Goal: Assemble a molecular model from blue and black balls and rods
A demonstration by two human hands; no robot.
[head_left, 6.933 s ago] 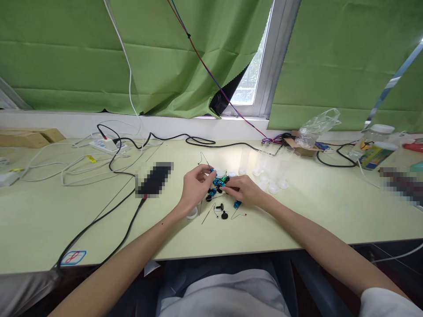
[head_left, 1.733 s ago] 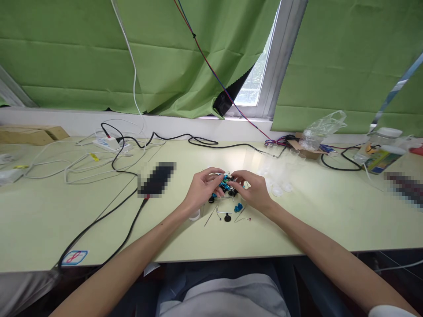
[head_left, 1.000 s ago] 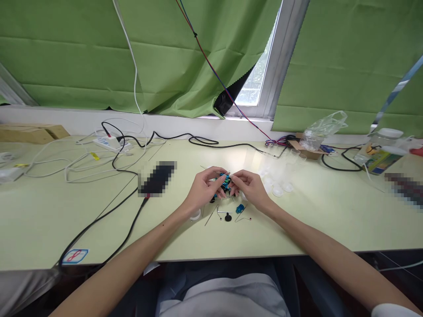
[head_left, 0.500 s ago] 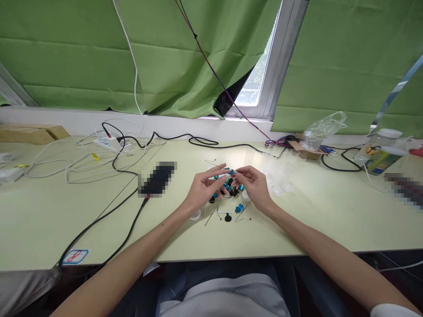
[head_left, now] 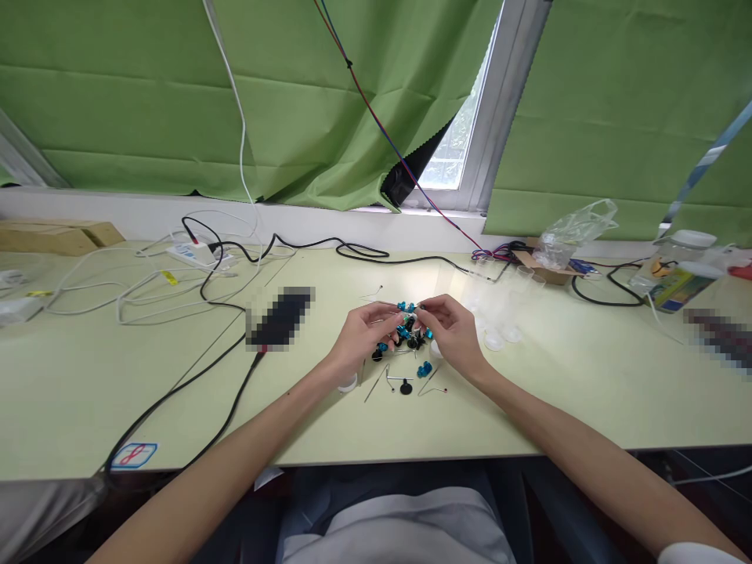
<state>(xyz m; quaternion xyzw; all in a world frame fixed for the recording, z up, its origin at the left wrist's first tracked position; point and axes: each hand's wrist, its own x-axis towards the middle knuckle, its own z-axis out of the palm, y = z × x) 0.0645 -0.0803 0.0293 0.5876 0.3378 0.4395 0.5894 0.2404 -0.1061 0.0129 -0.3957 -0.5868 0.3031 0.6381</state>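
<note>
Both hands meet over a small pile of parts in the middle of the table. My left hand is closed, its fingertips at a small shiny blue part. From the other side my right hand pinches the end of this same part. Below the fingers lies the pile of blue and black pieces, partly hidden by the hands. Nearer to me are a loose blue piece, a black disc-shaped piece and thin bent metal rods.
A dark phone-like object, blurred out, lies left with a black cable. Clear plastic cups and lids stand right of my hands. Farther back are a power strip, a cardboard box and a clear jar.
My left fingers have drawn in from a more spread pose and closed around the blue part, which now shows more fully between the hands. My right hand has barely moved.
</note>
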